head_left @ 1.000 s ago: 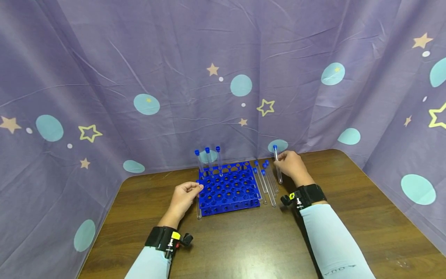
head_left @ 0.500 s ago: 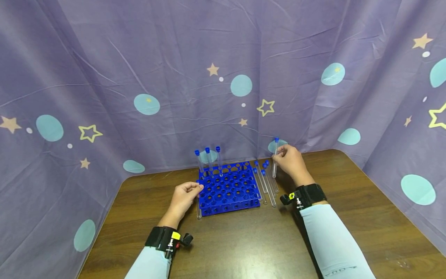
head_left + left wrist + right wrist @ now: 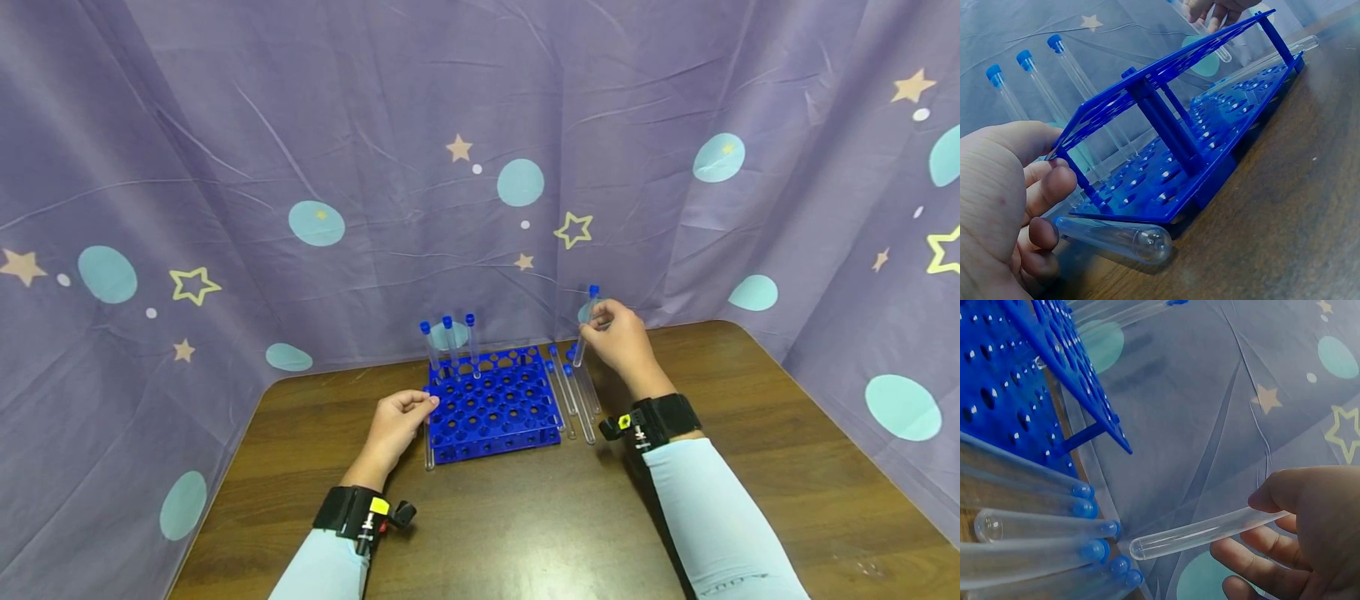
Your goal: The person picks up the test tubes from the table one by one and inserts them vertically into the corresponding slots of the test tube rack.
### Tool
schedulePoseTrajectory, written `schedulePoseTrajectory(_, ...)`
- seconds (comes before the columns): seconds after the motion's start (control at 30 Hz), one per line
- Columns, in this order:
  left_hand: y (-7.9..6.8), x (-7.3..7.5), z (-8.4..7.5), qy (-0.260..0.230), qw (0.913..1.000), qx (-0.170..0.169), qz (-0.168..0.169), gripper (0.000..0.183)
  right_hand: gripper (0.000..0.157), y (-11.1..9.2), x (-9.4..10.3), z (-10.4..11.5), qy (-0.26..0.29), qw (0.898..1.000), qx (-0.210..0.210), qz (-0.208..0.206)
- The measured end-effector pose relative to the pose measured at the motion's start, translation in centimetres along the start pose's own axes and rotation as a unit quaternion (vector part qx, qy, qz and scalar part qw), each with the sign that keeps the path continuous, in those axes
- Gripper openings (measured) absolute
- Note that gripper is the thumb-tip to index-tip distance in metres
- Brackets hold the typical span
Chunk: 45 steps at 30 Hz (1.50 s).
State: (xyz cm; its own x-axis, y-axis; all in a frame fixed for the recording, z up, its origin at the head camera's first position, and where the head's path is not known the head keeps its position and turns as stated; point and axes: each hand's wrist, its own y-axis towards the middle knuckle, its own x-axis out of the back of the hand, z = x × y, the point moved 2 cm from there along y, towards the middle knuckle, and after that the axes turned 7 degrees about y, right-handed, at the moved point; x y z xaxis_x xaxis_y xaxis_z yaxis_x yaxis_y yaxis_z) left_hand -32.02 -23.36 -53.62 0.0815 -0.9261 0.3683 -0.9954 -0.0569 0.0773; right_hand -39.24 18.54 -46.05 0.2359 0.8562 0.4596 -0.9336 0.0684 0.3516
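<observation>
A blue test tube rack (image 3: 495,404) stands on the wooden table. At its left corner, the thumb and forefinger of my left hand (image 3: 397,423) pinch the upper plate's edge, as the left wrist view shows. A clear test tube (image 3: 1119,239) lies along that side, under the curled fingers. Three blue-capped test tubes (image 3: 452,336) stand upright in the back row, at its left end. Right of the rack, my right hand (image 3: 621,337) pinches another clear test tube (image 3: 1204,532) between thumb and fingers. It hangs slightly tilted above the table, blue cap up.
Several capped test tubes (image 3: 581,408) lie side by side against the rack's right side, caps toward the back. A purple curtain (image 3: 375,250) with stars and dots hangs behind the table (image 3: 517,533). Both wrists wear black straps with small cameras.
My right hand has lifted its test tube and brought it left, over the lying tubes; the tube now leans with its bottom toward the rack. My left hand has stayed at the rack's corner.
</observation>
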Motion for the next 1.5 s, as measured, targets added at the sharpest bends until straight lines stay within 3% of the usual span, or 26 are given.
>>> schedulePoseTrajectory(0.67,-0.1,-0.1,0.3,0.006,1.0,0.004,0.002,0.021,0.024,-0.8,-2.2,3.1,0.043,0.997,0.058,0.015)
schedulePoseTrajectory(1.03,0.0,-0.1,0.1,0.006,1.0,-0.002,-0.002,0.02,0.027,-0.2,-4.3,6.0,0.07,0.994,0.065,0.051)
schedulePoseTrajectory(1.5,0.0,0.0,-0.1,0.003,1.0,0.001,-0.002,0.022,0.03,0.5,-7.6,9.3,0.014,0.994,0.087,0.066)
